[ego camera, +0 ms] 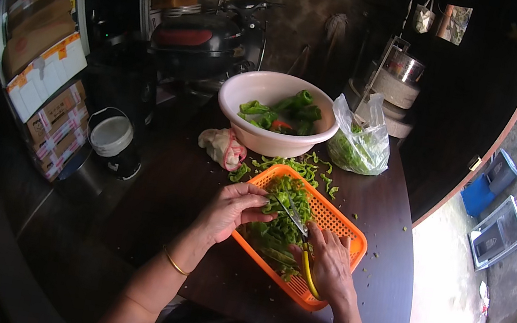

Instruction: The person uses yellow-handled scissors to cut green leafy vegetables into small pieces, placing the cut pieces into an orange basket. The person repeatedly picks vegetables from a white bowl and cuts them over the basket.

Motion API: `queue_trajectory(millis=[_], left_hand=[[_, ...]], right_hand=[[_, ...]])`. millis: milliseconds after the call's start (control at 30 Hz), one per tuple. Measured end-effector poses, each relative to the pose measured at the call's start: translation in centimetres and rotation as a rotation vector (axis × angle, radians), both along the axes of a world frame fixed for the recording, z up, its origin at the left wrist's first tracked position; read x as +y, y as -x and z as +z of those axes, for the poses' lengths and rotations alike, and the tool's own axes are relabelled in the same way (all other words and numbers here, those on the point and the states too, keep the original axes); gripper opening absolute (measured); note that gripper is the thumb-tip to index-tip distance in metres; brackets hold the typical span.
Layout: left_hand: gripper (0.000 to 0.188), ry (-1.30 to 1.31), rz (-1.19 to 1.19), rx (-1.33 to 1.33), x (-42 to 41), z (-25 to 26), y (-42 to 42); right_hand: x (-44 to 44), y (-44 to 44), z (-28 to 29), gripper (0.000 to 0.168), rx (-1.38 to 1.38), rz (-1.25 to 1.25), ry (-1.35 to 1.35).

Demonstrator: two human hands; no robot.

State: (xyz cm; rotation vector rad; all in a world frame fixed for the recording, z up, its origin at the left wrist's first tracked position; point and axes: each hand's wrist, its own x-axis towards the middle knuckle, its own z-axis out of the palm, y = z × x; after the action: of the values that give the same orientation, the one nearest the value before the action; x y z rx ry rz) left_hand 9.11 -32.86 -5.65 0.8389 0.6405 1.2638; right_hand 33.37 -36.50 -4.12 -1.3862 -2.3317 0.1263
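My right hand point(331, 264) grips yellow-handled scissors point(306, 268), whose blades are spread and point up and left. Between the fingertips of my left hand point(236, 208) is a piece of green pepper point(272, 206), close to the blade tips. Both hands are over an orange perforated plastic basket point(353, 232) that holds a heap of cut green pepper strips point(271, 239). Behind the basket, more pepper strips point(305, 170) lie loose on the dark wooden table point(375, 291). A white basin point(272, 141) beyond them contains larger green peppers point(300, 105) and something red.
A clear plastic bag point(362, 147) with green pieces inside stands right of the basin. Left of it lies a crumpled white cloth-like bundle point(220, 148) with a pink edge. A white bucket point(112, 136), stacked cartons point(47, 57) and a scooter point(202, 36) stand beyond the table.
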Motion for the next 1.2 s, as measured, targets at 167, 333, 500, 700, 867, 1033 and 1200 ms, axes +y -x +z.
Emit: queue_trajectory(millis=[167,333,500,700,867,1033,1200], left_hand=[[0.012,0.002,0.029,0.067,-0.1,-0.1,-0.3],[0.012,0.011,0.048,0.112,-0.1,-0.2,-0.7],[0.012,0.006,0.054,0.095,0.1,-0.3,-0.5],[0.01,0.033,0.075,0.111,0.1,-0.2,-0.2],[0.011,0.025,0.08,0.093,0.1,0.0,-0.1],[0.012,0.039,0.077,0.126,0.1,0.4,0.3],[0.011,0.061,-0.022,0.265,-0.2,0.9,0.1]], right_hand=[[0.3,0.0,-0.9,0.06,0.01,0.047,-0.039],[0.1,0.5,-0.7,0.056,-0.007,0.02,-0.008],[0.0,1.0,-0.2,0.049,-0.011,0.007,0.075],[0.0,0.8,-0.6,0.034,-0.021,0.036,0.04],[-0.1,0.7,-0.4,0.033,0.011,0.04,0.042],[-0.1,0.6,0.0,0.034,-0.007,0.048,0.062],[0.1,0.8,-0.4,0.043,0.026,0.074,0.079]])
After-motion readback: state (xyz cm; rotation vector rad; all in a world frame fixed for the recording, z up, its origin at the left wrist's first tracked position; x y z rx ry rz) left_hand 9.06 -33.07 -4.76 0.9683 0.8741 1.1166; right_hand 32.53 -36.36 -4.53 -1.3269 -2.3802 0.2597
